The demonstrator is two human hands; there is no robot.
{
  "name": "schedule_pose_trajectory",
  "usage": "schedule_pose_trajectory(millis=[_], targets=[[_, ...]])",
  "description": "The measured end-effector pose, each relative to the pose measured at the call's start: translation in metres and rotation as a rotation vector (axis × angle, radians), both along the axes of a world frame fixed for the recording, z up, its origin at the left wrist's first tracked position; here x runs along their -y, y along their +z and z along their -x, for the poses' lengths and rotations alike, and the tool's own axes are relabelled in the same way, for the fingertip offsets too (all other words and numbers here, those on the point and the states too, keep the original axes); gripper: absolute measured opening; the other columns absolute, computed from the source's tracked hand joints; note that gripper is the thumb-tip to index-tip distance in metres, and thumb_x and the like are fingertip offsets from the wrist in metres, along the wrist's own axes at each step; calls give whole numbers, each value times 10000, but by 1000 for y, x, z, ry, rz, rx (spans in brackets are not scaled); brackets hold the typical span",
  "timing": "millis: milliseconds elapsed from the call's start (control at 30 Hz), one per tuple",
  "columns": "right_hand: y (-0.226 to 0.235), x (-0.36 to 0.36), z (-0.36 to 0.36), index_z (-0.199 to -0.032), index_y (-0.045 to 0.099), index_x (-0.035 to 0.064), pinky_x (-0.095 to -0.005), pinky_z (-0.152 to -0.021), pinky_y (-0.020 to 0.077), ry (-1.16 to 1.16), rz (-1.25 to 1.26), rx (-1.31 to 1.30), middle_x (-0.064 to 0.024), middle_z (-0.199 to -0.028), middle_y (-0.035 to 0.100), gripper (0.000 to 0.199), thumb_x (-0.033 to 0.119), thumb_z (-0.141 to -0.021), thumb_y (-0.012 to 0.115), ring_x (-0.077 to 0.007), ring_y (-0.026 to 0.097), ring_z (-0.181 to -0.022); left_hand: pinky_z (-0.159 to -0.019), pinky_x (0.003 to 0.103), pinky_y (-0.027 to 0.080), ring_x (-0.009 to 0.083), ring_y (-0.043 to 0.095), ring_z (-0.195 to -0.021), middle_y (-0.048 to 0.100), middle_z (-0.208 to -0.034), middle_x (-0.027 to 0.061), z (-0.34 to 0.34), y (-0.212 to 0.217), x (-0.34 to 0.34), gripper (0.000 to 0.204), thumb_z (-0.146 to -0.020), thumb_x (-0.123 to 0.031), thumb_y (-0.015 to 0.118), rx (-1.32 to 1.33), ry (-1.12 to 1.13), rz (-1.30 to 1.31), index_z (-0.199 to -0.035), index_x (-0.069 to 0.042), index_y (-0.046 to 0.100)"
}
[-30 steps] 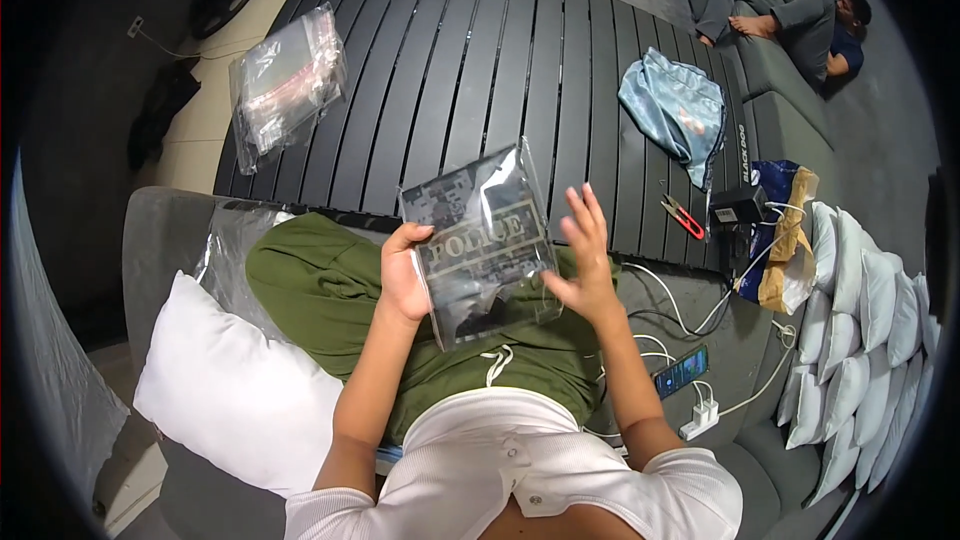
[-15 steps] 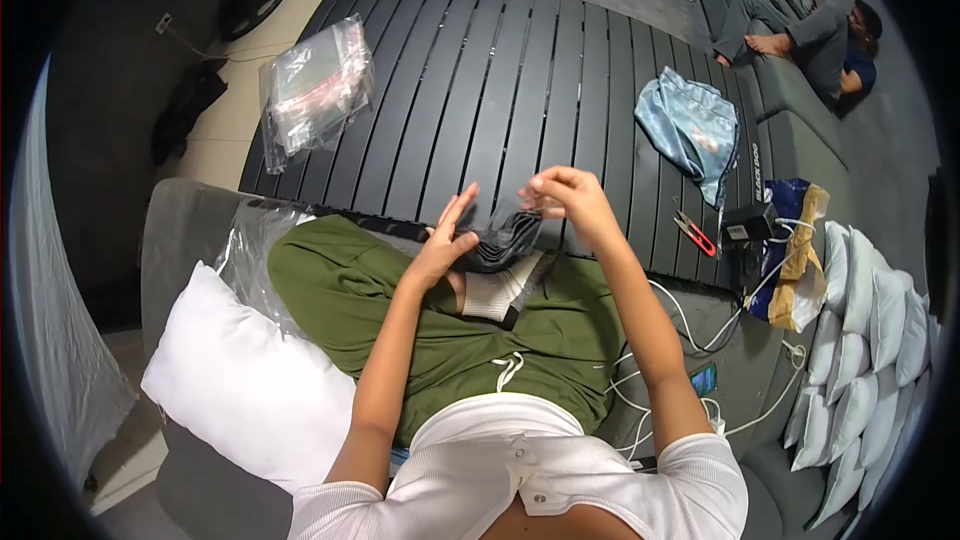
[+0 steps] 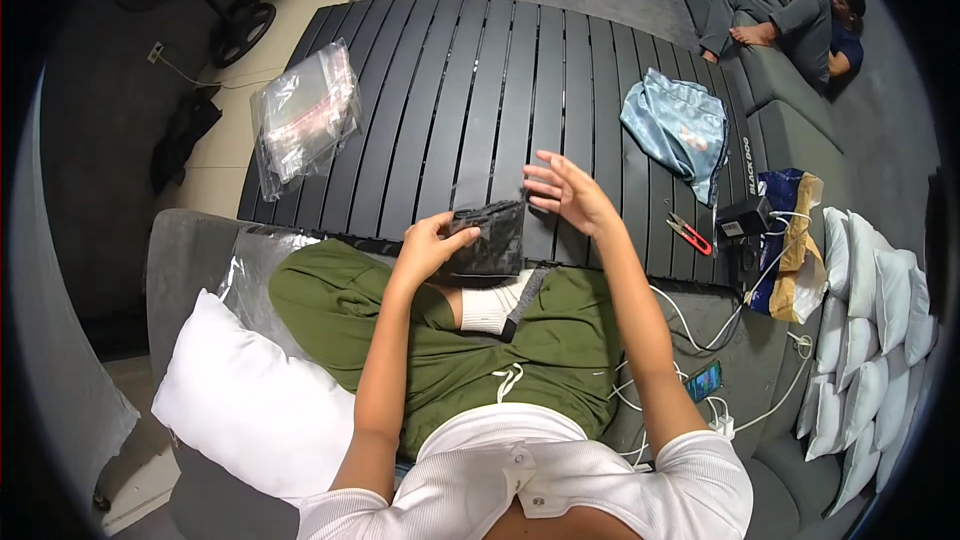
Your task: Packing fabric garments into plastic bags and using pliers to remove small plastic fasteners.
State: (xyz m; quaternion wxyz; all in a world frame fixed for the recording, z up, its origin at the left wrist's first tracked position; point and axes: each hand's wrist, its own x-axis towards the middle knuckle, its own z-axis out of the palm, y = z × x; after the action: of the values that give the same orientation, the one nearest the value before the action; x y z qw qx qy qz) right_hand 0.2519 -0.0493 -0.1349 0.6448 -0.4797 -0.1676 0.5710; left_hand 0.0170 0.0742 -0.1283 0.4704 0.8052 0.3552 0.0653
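A folded black item in a clear plastic bag [image 3: 490, 238] is pinched at its left side by my left hand [image 3: 432, 252], thumb on top. It is held over my crossed legs, at the near edge of the slatted dark table [image 3: 400, 110]. What the black item is, I cannot make out. To the right of the bag, my right hand [image 3: 572, 196] is raised with its fingers apart and nothing in it. Farther left on the table lies a stack of clear plastic bags [image 3: 308, 115].
On the table's right side are a light blue satin cloth [image 3: 680, 130], red-handled thread snips [image 3: 690, 235] and a black box [image 3: 746, 218] with white cables. A phone [image 3: 704, 381] lies right of me, near stacked white cushions [image 3: 870, 340]. A white pillow [image 3: 250, 390] is at left; another person [image 3: 790, 35] reclines far right.
The bagged black item now lies flatter, with my left hand closed on its edge. My right hand has let go of the bag's upper corner, and its fingers have spread.
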Motion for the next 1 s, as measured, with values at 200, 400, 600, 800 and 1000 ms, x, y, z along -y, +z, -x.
schedule_pose_trajectory(millis=[200, 400, 600, 800, 1000], targets=[[-28, 3, 43, -1173, 489, 27, -273, -792, 479, 160, 69, 75, -41, -1020, 596, 390, 115, -815, 616, -118, 579, -909, -506, 210, 390, 50, 473, -598, 546, -762, -45, -9, -11, -4, 307, -804, -266, 666, 232, 231, 578, -992, -66, 531], [-17, 7, 37, -1053, 563, 26, -232, -693, 494, -1, 17, -132, -8, -910, 629, 228, 185, -896, 519, -83, 599, -775, -661, 265, 494, 107, 603, -766, 613, -926, 42, -12, -10, -5, 455, -813, -313, 649, 373, 258, 902, -1115, -16, 482], [-32, 12, 22, -1047, 570, 23, -228, -671, 490, -60, 32, -104, -28, -909, 628, 231, 192, -916, 482, -88, 596, -792, -641, 282, 480, 126, 585, -722, 610, -842, 66, -28, -26, -8, 421, -802, -341, 652, 243, 280, 835, -1037, -6, 551], [-34, 17, 28, -995, 576, 6, -340, -791, 450, -503, 190, 1330, -139, -972, 607, 182, 81, -845, 505, -256, 573, -890, -880, 366, 408, 294, 518, -1024, 575, -1081, 136, -33, -29, 6, 309, -846, -204, 560, 272, 328, -607, -1092, -17, 562], [-35, -13, 49, -953, 587, 45, -396, -904, 348, -282, -8, 1586, -97, -1025, 560, 186, 130, -788, 579, -284, 478, -1026, -922, 360, 351, 247, 498, -1068, 579, -1082, 100, -67, -38, 2, 230, -839, -183, 563, 404, -55, -604, -1017, -44, 603]])
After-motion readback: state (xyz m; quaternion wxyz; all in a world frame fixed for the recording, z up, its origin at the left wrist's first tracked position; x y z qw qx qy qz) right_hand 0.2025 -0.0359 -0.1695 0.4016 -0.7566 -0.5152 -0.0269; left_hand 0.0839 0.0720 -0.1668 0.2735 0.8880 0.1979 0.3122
